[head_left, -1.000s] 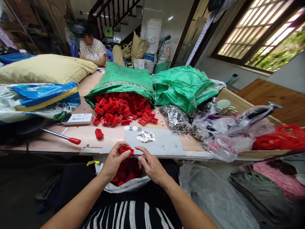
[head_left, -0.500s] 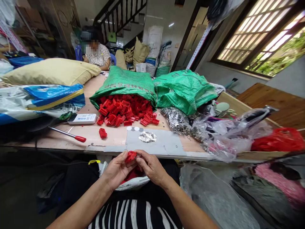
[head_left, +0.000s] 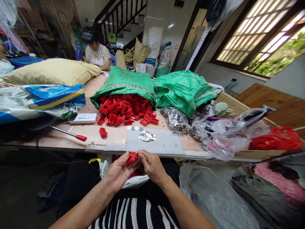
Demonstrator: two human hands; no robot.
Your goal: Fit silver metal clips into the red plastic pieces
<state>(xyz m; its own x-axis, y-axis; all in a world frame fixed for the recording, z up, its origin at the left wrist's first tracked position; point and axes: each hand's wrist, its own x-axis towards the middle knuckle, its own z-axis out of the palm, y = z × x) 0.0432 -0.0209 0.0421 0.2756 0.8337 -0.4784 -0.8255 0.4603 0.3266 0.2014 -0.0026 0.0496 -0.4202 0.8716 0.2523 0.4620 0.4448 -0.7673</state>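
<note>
Between the thumb and fingers of my left hand (head_left: pixel 118 171) is a small red plastic part (head_left: pixel 132 157), held just in front of the table edge. My right hand (head_left: pixel 153 167) is closed in a pinch at the part's right side. Whatever its fingertips hold, if anything, is too small to make out. Below both hands, an open white bag (head_left: pixel 135 182) lies in my lap with red pieces in it, partly hidden. On the grey mat (head_left: pixel 166 141) ahead is a pile of small shiny metal pieces (head_left: pixel 147 136). One loose red part (head_left: pixel 103 132) lies left of the mat.
A green sack (head_left: pixel 130 81) spills many red parts (head_left: pixel 126 109) onto the table. Left are a white box-shaped device (head_left: pixel 83 118) and a red-tipped lever (head_left: pixel 71 133). Plastic bags (head_left: pixel 221 140) crowd the right side. A person (head_left: pixel 98 55) sits across the table.
The red part has turned slightly in my left fingers. My right fingertips have drawn together into a pinch against its right side.
</note>
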